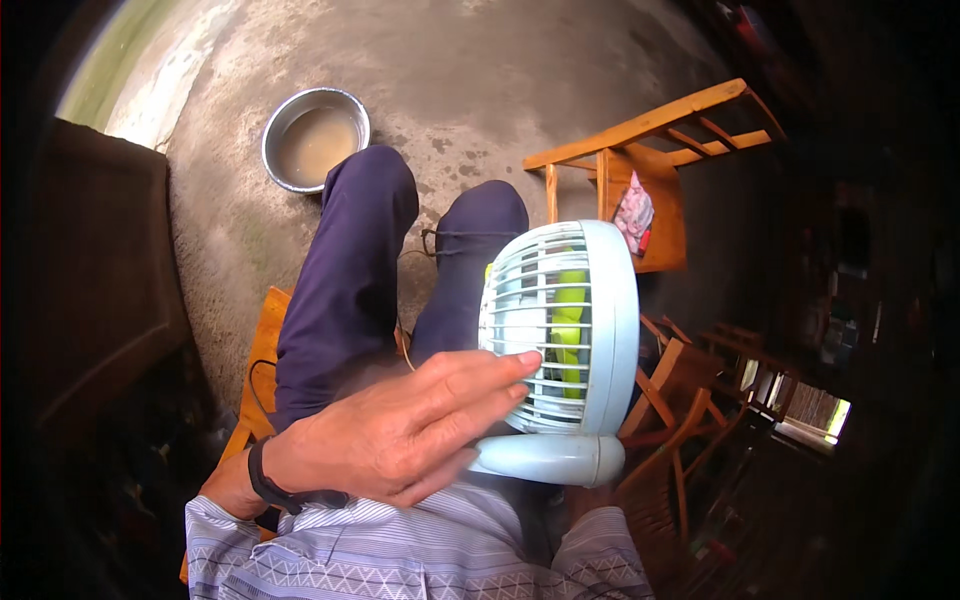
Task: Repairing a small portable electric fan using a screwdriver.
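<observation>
A small pale blue electric fan (612, 330) is above my lap on the right, its round base part toward me. Lime-green blades (568, 335) show through the slatted rear cage. My left hand (395, 430), with a dark band on the wrist, reaches across from the left. Its fingers are stretched out, with the fingertips touching the cage bars and the lower fingers next to the base. My right sleeve (602, 555) ends below the fan, which hides my right hand; what it holds cannot be seen.
Beyond my left knee stands a metal basin (365, 118) of cloudy water on the wet-spotted concrete floor. A wooden chair (660, 125) at the right bears a crumpled pink cloth (633, 213). More wooden furniture (665, 440) is lower right. A dark cabinet (105, 270) stands left. A thin cable (430, 240) lies near my knees.
</observation>
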Action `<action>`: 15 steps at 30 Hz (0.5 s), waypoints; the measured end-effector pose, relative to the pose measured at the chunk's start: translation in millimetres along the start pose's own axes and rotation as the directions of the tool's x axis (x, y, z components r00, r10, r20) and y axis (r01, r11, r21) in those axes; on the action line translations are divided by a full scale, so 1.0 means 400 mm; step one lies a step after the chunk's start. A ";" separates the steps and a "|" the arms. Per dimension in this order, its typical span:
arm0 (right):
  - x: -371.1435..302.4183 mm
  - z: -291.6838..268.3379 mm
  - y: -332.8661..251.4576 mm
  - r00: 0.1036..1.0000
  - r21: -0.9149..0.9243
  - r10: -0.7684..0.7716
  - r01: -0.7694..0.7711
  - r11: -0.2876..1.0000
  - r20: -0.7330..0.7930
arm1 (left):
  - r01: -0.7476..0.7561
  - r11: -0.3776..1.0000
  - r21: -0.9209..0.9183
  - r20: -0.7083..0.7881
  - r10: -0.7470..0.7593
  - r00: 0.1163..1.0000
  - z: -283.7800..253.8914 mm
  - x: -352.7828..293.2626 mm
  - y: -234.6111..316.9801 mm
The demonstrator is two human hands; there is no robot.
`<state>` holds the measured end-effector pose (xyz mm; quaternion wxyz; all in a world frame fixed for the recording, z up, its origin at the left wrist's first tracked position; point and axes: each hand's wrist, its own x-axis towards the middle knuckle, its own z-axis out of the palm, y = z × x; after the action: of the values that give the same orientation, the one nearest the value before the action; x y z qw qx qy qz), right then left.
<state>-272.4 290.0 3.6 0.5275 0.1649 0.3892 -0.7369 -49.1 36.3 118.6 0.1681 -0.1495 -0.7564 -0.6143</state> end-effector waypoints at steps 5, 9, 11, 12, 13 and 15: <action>0.027 0.020 -0.018 0.998 0.023 0.046 -0.047 0.999 0.039 | 0.067 0.998 0.018 0.020 -0.067 0.998 -0.021 -0.003 0.006; 0.033 0.036 -0.048 0.995 0.026 0.077 -0.078 0.997 0.061 | 0.148 0.988 0.044 -0.010 -0.148 0.989 -0.044 -0.014 -0.006; 0.048 0.043 -0.068 0.992 0.024 0.088 -0.090 0.996 0.085 | 0.226 0.973 0.051 -0.081 -0.222 0.972 -0.056 -0.031 -0.020; 0.053 0.036 -0.082 0.991 0.021 0.092 -0.094 0.995 0.097 | 0.292 0.956 0.033 -0.086 -0.288 0.954 -0.065 -0.033 -0.018; 0.058 0.053 -0.089 0.989 0.018 0.081 -0.084 0.996 0.124 | 0.305 0.952 0.033 -0.112 -0.300 0.947 -0.074 -0.040 -0.029; 0.047 0.059 -0.089 0.998 -0.069 0.014 -0.009 0.998 0.061 | 0.341 0.937 -0.078 -0.196 -0.350 0.916 -0.072 -0.055 -0.064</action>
<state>-308.0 265.3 20.7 0.5488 0.1261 0.3971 -0.7247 -38.2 2.5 92.1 0.1315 0.0473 -0.7361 -0.6623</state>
